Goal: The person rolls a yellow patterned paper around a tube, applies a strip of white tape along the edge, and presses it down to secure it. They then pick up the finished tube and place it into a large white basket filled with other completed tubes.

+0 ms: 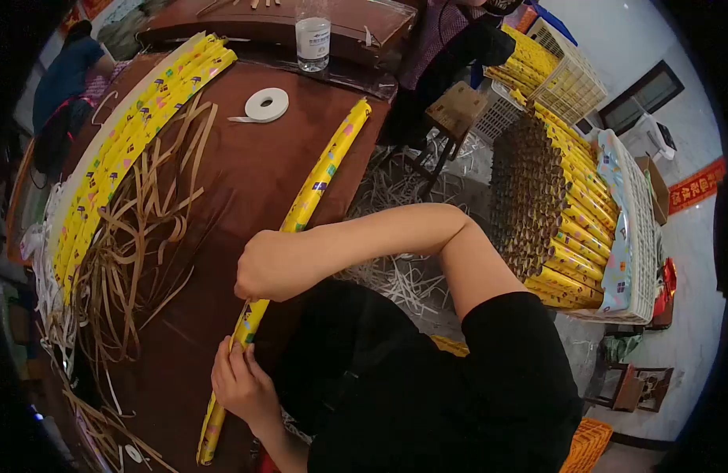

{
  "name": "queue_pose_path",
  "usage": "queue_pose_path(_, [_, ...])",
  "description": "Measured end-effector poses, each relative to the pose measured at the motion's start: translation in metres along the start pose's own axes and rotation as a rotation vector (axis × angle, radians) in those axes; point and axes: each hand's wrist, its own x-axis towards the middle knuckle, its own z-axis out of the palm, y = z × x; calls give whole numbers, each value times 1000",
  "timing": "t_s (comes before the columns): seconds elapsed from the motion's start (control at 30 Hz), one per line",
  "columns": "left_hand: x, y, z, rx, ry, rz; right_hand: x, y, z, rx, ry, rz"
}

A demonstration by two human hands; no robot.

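A long, slim yellow tube point(316, 181), wrapped in patterned paper, lies slanting across the brown table point(230, 189). My left hand point(239, 386) is closed around its lower part, fingers curled over the top. Further up, my right hand point(273, 266) is bent at the wrist and closed over the same tube; its fingertips are mostly hidden beneath the hand. Beyond my hands, a roll of white tape point(279, 99) lies flat with a loose end out. More yellow patterned tubes point(119, 158) are laid side by side at the left.
Brown paper strips point(131, 252) lie tangled beside the left tubes. A water bottle point(312, 43) stands at the back. On the right, a white basket point(636, 236) holds many stacked tubes, near a wooden stool point(456, 106). White strips point(403, 280) litter the floor. Another person point(68, 79) sits far left.
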Motion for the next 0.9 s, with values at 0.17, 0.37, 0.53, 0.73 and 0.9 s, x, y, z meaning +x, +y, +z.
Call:
queue_pose_path(0.17, [1,28,4,-205,-111,-72,-30,17,-5,217,-24,21])
queue_pose_path(0.37, [10,9,0,-301,-162,-120,-81,53,-21,171,1027,154])
queue_pose_path(0.53, [10,4,1,-372,-190,-137,-162,146,23,156,1817,958])
queue_pose_path(0.73, [11,6,1,-323,-180,-99,-199,174,28,768,1187,1046])
queue_pose_path(0.9, [8,5,2,-312,-171,-74,-232,197,11,1522,816,794])
